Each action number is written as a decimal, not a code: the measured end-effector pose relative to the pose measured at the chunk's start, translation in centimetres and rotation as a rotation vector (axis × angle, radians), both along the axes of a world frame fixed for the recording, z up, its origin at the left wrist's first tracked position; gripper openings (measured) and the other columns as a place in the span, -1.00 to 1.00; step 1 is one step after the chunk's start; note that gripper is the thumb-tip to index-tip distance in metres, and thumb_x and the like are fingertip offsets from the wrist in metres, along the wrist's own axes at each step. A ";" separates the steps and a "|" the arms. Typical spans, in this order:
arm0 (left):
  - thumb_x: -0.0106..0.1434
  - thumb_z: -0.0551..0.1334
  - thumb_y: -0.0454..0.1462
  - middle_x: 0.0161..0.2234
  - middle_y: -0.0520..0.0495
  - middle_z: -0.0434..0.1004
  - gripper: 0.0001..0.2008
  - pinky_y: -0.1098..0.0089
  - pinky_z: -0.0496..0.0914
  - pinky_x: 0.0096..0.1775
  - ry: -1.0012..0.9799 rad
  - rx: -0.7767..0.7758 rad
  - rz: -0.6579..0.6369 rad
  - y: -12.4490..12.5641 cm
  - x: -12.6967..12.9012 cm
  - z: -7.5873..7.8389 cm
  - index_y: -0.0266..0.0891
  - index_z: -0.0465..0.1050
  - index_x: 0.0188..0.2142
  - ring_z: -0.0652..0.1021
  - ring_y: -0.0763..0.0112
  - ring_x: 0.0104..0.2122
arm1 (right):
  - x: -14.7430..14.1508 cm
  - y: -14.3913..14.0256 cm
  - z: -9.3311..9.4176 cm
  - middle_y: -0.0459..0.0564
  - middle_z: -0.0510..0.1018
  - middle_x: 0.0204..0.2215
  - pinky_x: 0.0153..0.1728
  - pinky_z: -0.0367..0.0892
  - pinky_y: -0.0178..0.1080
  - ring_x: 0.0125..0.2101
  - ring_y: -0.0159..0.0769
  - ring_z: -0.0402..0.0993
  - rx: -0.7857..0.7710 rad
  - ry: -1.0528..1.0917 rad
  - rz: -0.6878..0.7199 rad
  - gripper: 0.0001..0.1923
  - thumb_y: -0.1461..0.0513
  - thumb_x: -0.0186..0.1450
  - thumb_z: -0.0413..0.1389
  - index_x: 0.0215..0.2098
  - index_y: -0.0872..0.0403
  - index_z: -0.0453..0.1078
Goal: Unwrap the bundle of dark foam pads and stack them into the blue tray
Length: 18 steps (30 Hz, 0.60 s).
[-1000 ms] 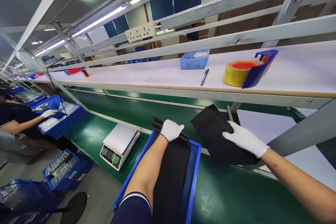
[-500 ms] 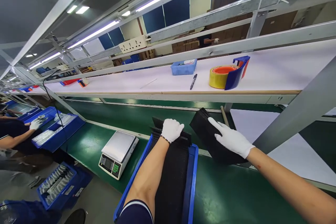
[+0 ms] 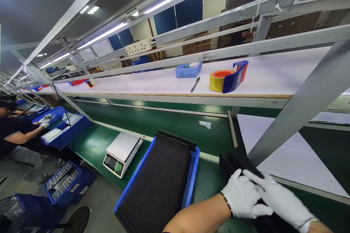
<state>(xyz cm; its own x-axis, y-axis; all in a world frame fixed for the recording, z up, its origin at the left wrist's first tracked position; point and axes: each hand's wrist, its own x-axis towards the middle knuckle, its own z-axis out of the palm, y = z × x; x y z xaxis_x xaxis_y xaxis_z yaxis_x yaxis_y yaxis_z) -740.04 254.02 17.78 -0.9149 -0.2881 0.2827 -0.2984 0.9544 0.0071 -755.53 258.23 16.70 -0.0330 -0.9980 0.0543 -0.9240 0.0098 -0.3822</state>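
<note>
Now that our left hand (image 3: 242,198) has left the blue tray (image 3: 191,174), both white gloves sit together on the black foam stack (image 3: 235,162) on the green belt (image 3: 164,123). Our right hand (image 3: 279,198) lies over the left, fingers curled down on the foam. The stack has come closer to us, so both hands now work on it. More black sheets (image 3: 158,182) fill the tray beside the scale (image 3: 122,148).

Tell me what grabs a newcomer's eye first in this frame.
Two white-gloved hands, left hand and right hand, grip a black foam sheet at lower right. Beside them sits a blue tray stacked with black foam sheets, with a digital scale further left. A yellow tape roll stands out on the white shelf.
</note>
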 end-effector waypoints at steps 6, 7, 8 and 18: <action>0.18 0.17 -0.20 -0.16 -0.12 0.49 -0.79 0.22 0.36 -0.09 0.041 0.115 0.107 2.5 5.2 -4.3 -0.22 0.46 -0.23 0.44 0.21 -0.10 | 3.1 2.9 -7.1 0.26 0.23 0.22 0.04 0.36 -0.06 0.06 -0.01 0.40 0.258 -0.136 -0.238 -0.40 -0.09 0.29 -0.11 0.11 0.04 0.39; 0.19 0.15 -0.21 -0.12 -0.12 0.48 -0.79 0.15 0.35 -0.08 0.029 0.091 0.149 1.5 6.3 -2.9 -0.18 0.46 -0.21 0.43 0.17 -0.09 | 3.6 2.9 -6.9 0.34 0.14 0.25 0.02 0.37 -0.04 0.07 0.05 0.38 0.275 -0.112 -0.254 -0.33 -0.13 0.25 -0.05 0.16 0.10 0.35; 0.21 0.12 -0.21 -0.12 -0.12 0.47 -0.79 0.10 0.34 -0.08 0.020 0.063 0.235 0.1 7.5 -1.0 -0.14 0.46 -0.19 0.43 0.15 -0.09 | 4.1 2.8 -6.4 0.40 0.06 0.27 -0.02 0.38 -0.02 0.05 0.10 0.39 0.284 -0.068 -0.250 -0.29 -0.12 0.22 0.01 0.19 0.14 0.32; 0.06 0.14 -0.45 -0.18 -0.16 0.61 -0.62 0.12 0.07 0.24 -0.588 0.136 0.828 -17.9 16.7 11.0 -0.21 0.55 -0.15 0.54 0.24 -0.08 | 4.4 3.5 -5.2 0.37 0.06 0.28 -0.26 0.44 -0.15 -0.26 -0.19 0.51 0.256 0.101 -0.133 -0.36 0.35 0.27 -0.16 0.32 -0.01 0.15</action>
<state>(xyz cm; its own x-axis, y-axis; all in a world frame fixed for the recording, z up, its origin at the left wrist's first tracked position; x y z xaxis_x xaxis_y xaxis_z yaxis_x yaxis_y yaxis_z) -723.39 236.16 28.76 -0.3972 -0.8888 -0.2284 -0.8548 0.4489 -0.2602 -751.13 261.76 11.54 -0.1718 -0.9668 -0.1892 -0.9413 0.2178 -0.2581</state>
